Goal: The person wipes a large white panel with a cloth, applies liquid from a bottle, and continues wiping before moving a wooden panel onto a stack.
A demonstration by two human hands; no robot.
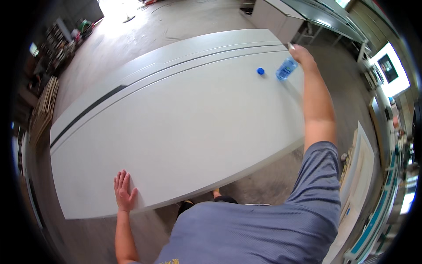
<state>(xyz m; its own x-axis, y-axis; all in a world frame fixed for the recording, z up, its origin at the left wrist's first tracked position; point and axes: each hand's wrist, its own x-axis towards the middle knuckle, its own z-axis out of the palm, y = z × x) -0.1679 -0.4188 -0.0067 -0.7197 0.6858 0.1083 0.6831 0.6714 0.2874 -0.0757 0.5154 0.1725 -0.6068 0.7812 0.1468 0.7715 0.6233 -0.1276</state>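
A large pale door-like panel (189, 119) lies flat in front of me, with long grooves and a dark strip (94, 111) along its far side. My left hand (125, 191) rests palm down near the panel's near left edge, fingers stretched out. Far out at the right end, my right hand (301, 54) is closed at the panel's edge. A small whitish bit (290, 45) shows at its fingertips, too small to name. Just left of that hand stands a clear plastic bottle (286, 69) with a blue label. Its likely match, a blue bottle cap (260, 71), lies on the panel beside it.
A pale cabinet (274, 20) and a long dark-topped table (325, 20) stand beyond the far right corner. Boards (358, 171) lean at my right. Stacked wood strips (44, 103) and clutter line the left wall. Concrete floor surrounds the panel.
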